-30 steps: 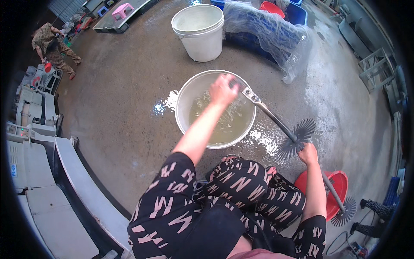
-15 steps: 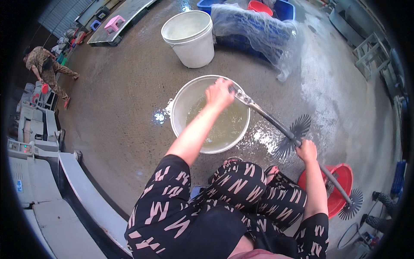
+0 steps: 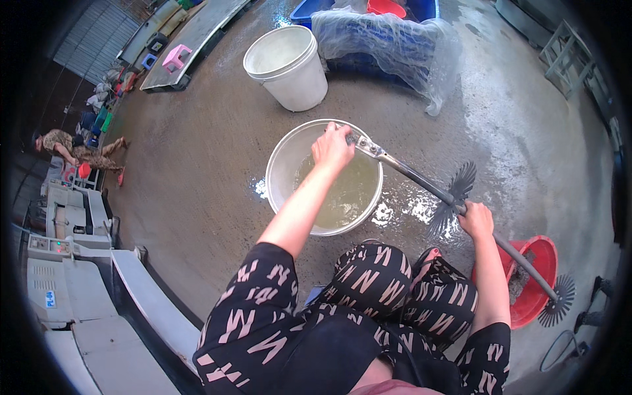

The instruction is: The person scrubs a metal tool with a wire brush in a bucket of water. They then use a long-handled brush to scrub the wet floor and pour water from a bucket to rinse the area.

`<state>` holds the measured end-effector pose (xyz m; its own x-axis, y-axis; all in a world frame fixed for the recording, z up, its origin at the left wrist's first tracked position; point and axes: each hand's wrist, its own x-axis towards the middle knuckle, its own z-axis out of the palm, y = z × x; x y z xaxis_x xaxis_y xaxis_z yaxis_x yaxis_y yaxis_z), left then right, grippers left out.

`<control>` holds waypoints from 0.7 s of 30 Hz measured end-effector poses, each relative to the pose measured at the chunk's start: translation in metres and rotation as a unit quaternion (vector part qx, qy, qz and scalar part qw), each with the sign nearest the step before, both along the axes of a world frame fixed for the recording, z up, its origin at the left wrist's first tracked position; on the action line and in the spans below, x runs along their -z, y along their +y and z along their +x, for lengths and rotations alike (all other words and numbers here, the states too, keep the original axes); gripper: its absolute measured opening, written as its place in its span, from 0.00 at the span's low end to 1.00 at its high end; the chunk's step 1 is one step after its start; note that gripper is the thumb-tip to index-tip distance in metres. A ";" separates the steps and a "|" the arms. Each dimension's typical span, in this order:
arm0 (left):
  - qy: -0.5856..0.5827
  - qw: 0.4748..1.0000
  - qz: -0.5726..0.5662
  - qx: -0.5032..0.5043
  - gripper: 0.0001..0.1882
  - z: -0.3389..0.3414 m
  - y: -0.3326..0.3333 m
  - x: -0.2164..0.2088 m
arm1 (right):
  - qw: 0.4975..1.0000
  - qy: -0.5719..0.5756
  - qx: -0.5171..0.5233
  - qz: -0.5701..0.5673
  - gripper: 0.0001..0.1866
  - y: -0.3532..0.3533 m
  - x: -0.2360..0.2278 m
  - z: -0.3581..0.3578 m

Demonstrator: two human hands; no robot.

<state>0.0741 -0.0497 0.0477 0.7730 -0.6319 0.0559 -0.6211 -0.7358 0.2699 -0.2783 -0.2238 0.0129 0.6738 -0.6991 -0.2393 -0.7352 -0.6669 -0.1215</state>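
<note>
1. The long grey metal rod (image 3: 418,178) is held slantwise, its upper end over the white tub (image 3: 282,178) and its lower part across the red basin (image 3: 544,260).
2. Cloudy water is contained in the tub.
3. Two dark, finned discs are carried on the rod: one (image 3: 462,181) mid-length, one (image 3: 563,299) near the lower end.
4. The rod is gripped beside the middle disc by the right hand (image 3: 476,219); the left hand (image 3: 332,146) is curled at the upper end, its finger closure untellable.
5. Compared with earlier, the basin is seen farther right.
</note>
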 end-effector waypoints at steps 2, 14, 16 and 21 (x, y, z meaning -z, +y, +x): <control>-0.007 1.000 -0.008 0.010 0.15 0.004 -0.005 0.002 | 1.000 -0.005 -0.002 -0.005 0.12 0.001 -0.001 -0.002; -0.043 0.998 0.041 0.029 0.15 0.008 -0.021 0.007 | 1.000 -0.006 -0.003 -0.001 0.10 0.002 -0.001 0.005; -0.046 0.996 0.073 0.030 0.15 0.011 -0.030 0.009 | 1.000 -0.010 -0.008 0.003 0.11 0.003 0.002 0.006; -0.011 1.000 -0.003 -0.001 0.16 -0.018 -0.003 0.010 | 1.000 -0.002 0.027 -0.013 0.10 0.001 0.008 -0.002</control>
